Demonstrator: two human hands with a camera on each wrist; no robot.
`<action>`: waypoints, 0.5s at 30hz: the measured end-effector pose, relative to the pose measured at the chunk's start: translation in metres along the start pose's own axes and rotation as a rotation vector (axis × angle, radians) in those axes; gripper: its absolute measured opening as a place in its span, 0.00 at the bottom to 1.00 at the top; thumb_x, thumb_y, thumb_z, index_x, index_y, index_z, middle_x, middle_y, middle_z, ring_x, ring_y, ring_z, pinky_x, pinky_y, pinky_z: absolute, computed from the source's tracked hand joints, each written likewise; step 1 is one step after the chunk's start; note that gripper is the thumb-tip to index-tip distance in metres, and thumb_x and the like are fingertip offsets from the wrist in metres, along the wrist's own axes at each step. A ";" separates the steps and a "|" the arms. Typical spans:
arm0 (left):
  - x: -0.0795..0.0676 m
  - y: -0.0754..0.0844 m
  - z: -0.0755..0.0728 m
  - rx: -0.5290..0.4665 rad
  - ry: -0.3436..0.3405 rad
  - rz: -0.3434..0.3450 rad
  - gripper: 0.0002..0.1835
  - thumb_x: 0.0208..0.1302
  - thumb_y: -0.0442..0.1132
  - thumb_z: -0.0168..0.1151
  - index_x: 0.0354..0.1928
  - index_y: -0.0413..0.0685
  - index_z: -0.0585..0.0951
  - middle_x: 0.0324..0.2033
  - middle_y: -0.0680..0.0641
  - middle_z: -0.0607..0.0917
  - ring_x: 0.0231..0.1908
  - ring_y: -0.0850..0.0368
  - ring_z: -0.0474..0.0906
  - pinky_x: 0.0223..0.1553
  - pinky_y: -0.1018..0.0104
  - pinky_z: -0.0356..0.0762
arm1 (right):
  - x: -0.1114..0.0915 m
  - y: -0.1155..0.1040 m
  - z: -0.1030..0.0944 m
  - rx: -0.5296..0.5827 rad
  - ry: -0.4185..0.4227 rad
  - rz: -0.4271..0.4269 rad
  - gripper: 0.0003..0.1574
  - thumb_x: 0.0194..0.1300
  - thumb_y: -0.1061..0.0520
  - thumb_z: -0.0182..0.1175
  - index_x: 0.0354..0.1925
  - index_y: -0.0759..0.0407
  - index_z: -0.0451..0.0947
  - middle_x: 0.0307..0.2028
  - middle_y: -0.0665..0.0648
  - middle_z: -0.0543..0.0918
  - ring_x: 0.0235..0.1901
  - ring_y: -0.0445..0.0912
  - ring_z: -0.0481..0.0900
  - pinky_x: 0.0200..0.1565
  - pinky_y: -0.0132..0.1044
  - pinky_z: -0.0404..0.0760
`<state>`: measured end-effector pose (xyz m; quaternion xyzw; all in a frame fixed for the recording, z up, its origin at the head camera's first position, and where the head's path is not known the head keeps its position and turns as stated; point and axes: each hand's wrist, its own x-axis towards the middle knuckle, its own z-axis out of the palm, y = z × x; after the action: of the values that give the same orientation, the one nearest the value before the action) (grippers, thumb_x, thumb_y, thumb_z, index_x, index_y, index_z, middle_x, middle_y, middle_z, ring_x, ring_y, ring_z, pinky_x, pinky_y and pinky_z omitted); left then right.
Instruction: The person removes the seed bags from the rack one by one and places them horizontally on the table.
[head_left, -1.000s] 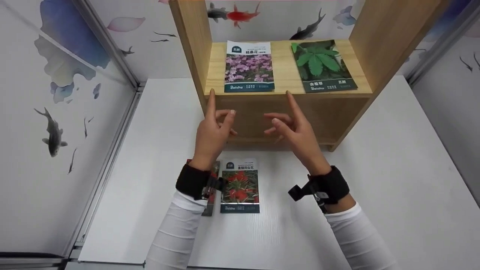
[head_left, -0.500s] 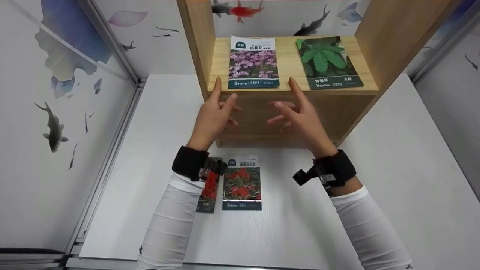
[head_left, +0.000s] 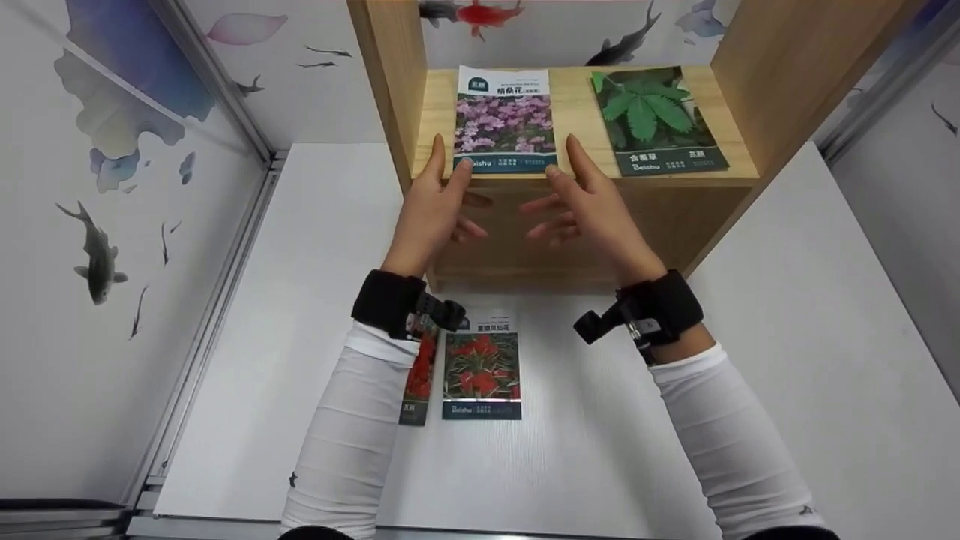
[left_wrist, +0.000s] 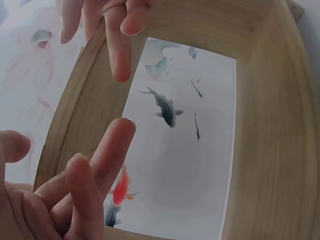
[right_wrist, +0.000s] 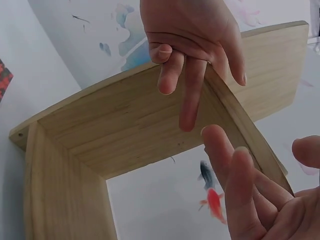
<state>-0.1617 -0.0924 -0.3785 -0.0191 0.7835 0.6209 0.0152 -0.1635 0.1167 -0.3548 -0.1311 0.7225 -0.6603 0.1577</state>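
A seed packet with pink flowers lies flat on the wooden shelf board in the head view. My left hand is at its lower left corner, the thumb over that corner and the index finger beside its left edge. At the lower right corner is the thumb of my right hand, with the index finger on the wood just right of the packet. The other fingers of both hands extend loosely below the board's front edge. Both wrist views show these fingers with nothing between them; the packet is hidden there.
A green-leaf seed packet lies to the right on the same board. Below, on the white table, are a red-flower packet and another red packet, partly covered by my left forearm. Wooden side panels flank the shelf.
Both hands have moved forward over the board's front edge. The thumbs have come up from below it to the pink-flower packet's lower corners, and the right index finger has moved closer to the packet.
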 end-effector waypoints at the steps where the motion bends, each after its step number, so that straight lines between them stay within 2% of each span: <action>1: 0.001 0.001 0.000 -0.009 -0.001 0.001 0.39 0.59 0.65 0.43 0.67 0.71 0.38 0.30 0.45 0.84 0.18 0.46 0.80 0.20 0.58 0.77 | 0.001 -0.001 0.000 0.001 -0.001 0.003 0.44 0.65 0.39 0.45 0.69 0.41 0.32 0.43 0.68 0.79 0.33 0.63 0.79 0.26 0.41 0.78; 6: 0.000 0.009 0.002 -0.034 -0.014 -0.003 0.38 0.63 0.61 0.44 0.68 0.68 0.39 0.24 0.44 0.84 0.15 0.43 0.77 0.17 0.56 0.75 | 0.006 -0.003 0.002 0.022 0.012 0.025 0.43 0.65 0.39 0.45 0.69 0.38 0.33 0.42 0.68 0.79 0.32 0.62 0.80 0.22 0.40 0.77; 11: -0.011 0.023 0.001 -0.025 -0.025 0.006 0.36 0.66 0.55 0.44 0.69 0.60 0.40 0.24 0.40 0.83 0.14 0.44 0.76 0.15 0.61 0.74 | 0.009 -0.003 0.005 0.056 0.007 0.023 0.44 0.65 0.41 0.46 0.69 0.39 0.32 0.42 0.69 0.79 0.31 0.63 0.79 0.19 0.38 0.76; 15: -0.015 0.027 -0.001 -0.033 -0.046 0.002 0.34 0.67 0.53 0.44 0.69 0.61 0.42 0.25 0.39 0.83 0.13 0.46 0.76 0.15 0.64 0.73 | 0.010 -0.001 0.005 0.053 -0.006 0.022 0.45 0.65 0.41 0.47 0.69 0.40 0.31 0.41 0.71 0.79 0.32 0.64 0.79 0.19 0.38 0.76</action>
<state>-0.1476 -0.0871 -0.3515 -0.0046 0.7726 0.6341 0.0322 -0.1707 0.1078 -0.3544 -0.1209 0.7058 -0.6769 0.1703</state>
